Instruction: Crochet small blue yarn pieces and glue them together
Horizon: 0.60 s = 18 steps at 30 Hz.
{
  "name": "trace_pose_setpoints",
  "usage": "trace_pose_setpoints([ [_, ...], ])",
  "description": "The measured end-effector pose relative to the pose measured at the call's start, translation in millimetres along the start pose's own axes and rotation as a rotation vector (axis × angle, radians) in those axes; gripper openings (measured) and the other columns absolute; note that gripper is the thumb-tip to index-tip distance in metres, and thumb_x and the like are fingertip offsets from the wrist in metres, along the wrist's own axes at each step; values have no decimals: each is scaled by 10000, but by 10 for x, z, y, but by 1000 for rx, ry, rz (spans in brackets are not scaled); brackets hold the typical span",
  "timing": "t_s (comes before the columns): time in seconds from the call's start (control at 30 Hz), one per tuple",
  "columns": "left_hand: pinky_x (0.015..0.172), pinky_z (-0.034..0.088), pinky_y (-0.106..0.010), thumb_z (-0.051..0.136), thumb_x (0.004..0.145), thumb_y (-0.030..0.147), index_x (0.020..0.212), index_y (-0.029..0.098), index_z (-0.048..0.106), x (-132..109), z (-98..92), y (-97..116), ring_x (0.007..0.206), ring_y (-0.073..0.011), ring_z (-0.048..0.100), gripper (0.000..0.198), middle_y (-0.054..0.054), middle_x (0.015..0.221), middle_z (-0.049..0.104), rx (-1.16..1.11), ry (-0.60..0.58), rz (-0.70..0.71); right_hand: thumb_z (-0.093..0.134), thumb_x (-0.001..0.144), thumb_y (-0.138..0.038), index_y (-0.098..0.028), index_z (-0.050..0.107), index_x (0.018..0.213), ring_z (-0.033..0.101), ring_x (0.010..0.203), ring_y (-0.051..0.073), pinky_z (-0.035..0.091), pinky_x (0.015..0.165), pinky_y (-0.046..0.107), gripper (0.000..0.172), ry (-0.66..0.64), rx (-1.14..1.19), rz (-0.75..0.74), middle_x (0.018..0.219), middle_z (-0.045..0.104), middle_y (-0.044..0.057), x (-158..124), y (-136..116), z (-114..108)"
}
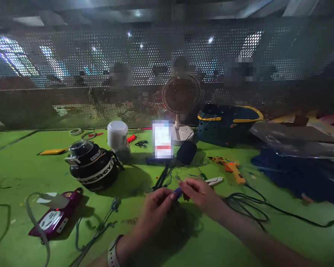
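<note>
Head view: the left hand (pixel 159 206) pinches a small blue piece (pixel 178 192) above the table (pixel 25 174), directly between both hands; its long axis, partly covered, seems to slant away toward the right. The right hand (pixel 199 193) has its fingertips bunched just beside the far end, their grip unclear. Beyond are a black bottle (pixel 93 171), white-topped jar (pixel 117 134) and dark basket (pixel 221 131), contents hidden.
</note>
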State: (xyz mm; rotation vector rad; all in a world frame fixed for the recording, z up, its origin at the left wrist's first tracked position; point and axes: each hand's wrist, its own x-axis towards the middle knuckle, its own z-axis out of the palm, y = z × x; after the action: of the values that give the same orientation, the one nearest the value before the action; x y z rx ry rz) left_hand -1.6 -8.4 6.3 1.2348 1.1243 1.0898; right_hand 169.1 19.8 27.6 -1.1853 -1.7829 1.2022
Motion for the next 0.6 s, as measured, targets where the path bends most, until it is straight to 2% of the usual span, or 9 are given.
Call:
trace_pose_setpoints([
  [0.1, 476, 366, -211, 720, 716, 512, 652, 141, 653, 0, 5, 22, 493, -108, 488, 383, 3, 539, 586, -37, -30, -19, 532, 910, -451, -199, 538, 650, 474, 644, 153, 343, 604, 277, 362, 72, -185, -129, 642, 508, -16, 0, 14, 8],
  [0.17, 461, 367, -205, 736, 687, 540, 631, 140, 629, 3, 12, 24, 465, -99, 494, 418, 11, 513, 585, -87, -60, -64, 526, 914, -432, -201, 504, 609, 453, 630, 151, 327, 602, 281, 383, 119, -208, -147, 626, 480, -20, 3, 13, 9],
  [0.27, 459, 391, -203, 752, 667, 550, 653, 142, 619, 8, 25, -12, 447, -95, 534, 430, 6, 526, 627, -198, -114, -154, 478, 925, -488, -204, 459, 571, 431, 571, 137, 326, 552, 269, 454, 127, -116, -80, 578, 421, -36, -1, 16, 1],
  [0.47, 437, 412, -206, 765, 659, 540, 701, 146, 650, 8, 38, -132, 440, -104, 569, 413, 3, 555, 665, -245, -95, -203, 245, 939, -637, -178, 573, 692, 508, 545, 144, 401, 510, 260, 616, 103, 84, 51, 610, 538, 5, -6, 62, -49],
  [0.6, 452, 416, -202, 763, 663, 546, 670, 142, 666, -8, 18, -55, 452, -106, 575, 416, -1, 541, 663, -250, -107, -214, 534, 847, -623, -190, 515, 611, 427, 546, 120, 328, 510, 243, 494, 26, 76, 25, 569, 452, -39, -1, 89, -46],
])
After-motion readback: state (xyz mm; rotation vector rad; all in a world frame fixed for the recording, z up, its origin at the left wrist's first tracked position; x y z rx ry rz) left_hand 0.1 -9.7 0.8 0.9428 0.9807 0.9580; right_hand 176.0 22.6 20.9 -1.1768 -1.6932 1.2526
